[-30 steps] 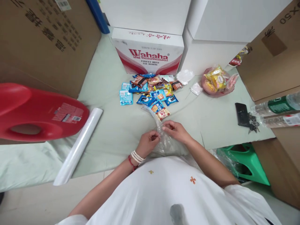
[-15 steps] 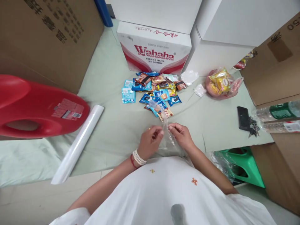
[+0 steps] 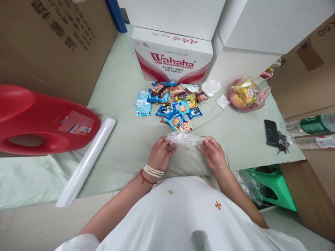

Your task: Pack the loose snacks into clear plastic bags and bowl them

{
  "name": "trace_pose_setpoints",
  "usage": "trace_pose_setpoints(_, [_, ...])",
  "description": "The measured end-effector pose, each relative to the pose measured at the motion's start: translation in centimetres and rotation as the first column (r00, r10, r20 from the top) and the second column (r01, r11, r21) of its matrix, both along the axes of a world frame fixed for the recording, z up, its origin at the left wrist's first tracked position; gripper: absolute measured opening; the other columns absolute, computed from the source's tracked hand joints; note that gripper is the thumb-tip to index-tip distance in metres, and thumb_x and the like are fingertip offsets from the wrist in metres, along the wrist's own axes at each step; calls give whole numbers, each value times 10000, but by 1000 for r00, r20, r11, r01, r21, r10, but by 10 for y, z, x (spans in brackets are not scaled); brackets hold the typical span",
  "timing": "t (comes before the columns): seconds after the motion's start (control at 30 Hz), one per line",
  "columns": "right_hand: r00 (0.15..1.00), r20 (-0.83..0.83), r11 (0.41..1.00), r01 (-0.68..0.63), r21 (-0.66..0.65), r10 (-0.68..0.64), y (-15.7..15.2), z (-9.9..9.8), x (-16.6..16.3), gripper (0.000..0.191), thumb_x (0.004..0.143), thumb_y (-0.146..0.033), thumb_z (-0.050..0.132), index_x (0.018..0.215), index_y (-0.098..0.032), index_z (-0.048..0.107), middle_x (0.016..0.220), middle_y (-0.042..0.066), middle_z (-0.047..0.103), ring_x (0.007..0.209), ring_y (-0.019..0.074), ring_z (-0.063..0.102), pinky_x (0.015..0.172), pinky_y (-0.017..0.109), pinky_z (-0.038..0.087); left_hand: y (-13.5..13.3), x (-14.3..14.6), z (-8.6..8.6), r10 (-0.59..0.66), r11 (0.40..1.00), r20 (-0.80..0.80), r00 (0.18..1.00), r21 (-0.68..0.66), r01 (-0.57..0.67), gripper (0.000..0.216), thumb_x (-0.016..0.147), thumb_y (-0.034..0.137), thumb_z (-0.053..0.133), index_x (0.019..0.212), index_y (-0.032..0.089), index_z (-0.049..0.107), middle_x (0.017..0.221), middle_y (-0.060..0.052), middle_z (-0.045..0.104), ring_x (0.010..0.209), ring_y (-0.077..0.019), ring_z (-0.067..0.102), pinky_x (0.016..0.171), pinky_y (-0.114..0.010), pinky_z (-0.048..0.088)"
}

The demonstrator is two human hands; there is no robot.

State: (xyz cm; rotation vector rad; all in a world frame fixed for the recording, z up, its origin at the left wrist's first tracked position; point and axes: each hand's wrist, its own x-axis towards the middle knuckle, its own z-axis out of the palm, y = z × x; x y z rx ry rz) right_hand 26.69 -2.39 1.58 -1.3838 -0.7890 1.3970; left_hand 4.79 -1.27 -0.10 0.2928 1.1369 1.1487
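A clear plastic bag (image 3: 185, 140) is stretched sideways between my two hands, low over the cloth. My left hand (image 3: 161, 153) pinches its left end between thumb and fingers. At the other end, my right hand (image 3: 214, 152) has closed on the bag's edge. Just beyond the bag lies a pile of small wrapped snacks (image 3: 180, 106), with blue, brown and yellow packets. A cream-coloured packet (image 3: 184, 126) is the nearest of them, partly touching a blue packet (image 3: 176, 120).
Behind the pile stands a Wahaha carton (image 3: 172, 64). To the left are a red plastic jug (image 3: 52, 122) and a white roll (image 3: 87, 160). A pink bag of yellow packets (image 3: 247, 96), a black wallet with keys (image 3: 272, 133) and plastic bottles (image 3: 314, 125) lie right.
My hands have moved apart, drawing the plastic bag from an upright bunch into a sideways stretch. It no longer covers the nearest snack packets.
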Motion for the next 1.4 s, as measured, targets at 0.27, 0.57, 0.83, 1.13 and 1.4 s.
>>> trace_pose_setpoints(0.27, [992, -130, 991, -11, -132, -6, -15, -7, 25, 302, 774, -476, 824, 837, -220, 676, 755, 2, 590, 664, 131, 533, 570, 245, 480, -3, -30, 6, -5, 1000, 47, 999, -22, 6, 369, 718, 389, 870, 792, 195, 565, 729, 51, 596, 625, -85, 583, 603, -226, 541])
trace_pose_setpoints(0.57, [883, 375, 948, -317, 35, 282, -12, -11, 95, 351, 923, -570, 669, 1068, -255, 728, 1104, 60, 718, 978, 214, 655, 929, 385, 535, -8, -62, 0, -160, 961, -160, 974, 200, 191, 359, 692, 428, 901, 897, 193, 723, 899, -47, 740, 888, -190, 697, 837, -322, 559])
trace_pose_setpoints(0.83, [565, 792, 840, -526, 129, 232, 36, -8, 63, 854, 793, -619, 790, 1517, -277, 493, 1486, 141, 547, 1469, 349, 368, 1238, 582, 286, -1, -31, 5, -221, 935, -203, 954, 234, 266, 214, 653, 253, 774, 640, 196, 568, 653, 25, 582, 680, -135, 545, 724, -283, 469])
trace_pose_setpoints(1.13, [433, 728, 568, -820, 73, 532, 101, -8, 21, 492, 757, -396, 818, 1208, -225, 723, 999, 70, 728, 1174, 318, 591, 1096, 471, 411, -10, -50, 5, -483, 701, -503, 716, 267, 661, 107, 621, 176, 626, 698, 201, 695, 752, -25, 636, 734, -183, 558, 702, -293, 429])
trace_pose_setpoints(1.4, [401, 779, 585, -810, 54, 483, 75, -8, -5, 117, 818, -195, 582, 704, -202, 609, 725, 21, 597, 773, 192, 540, 759, 297, 410, -14, -67, 15, -170, 900, -720, 672, 163, 403, 363, 786, 451, 708, 1062, 224, 774, 1140, -95, 748, 1072, -287, 643, 909, -365, 499])
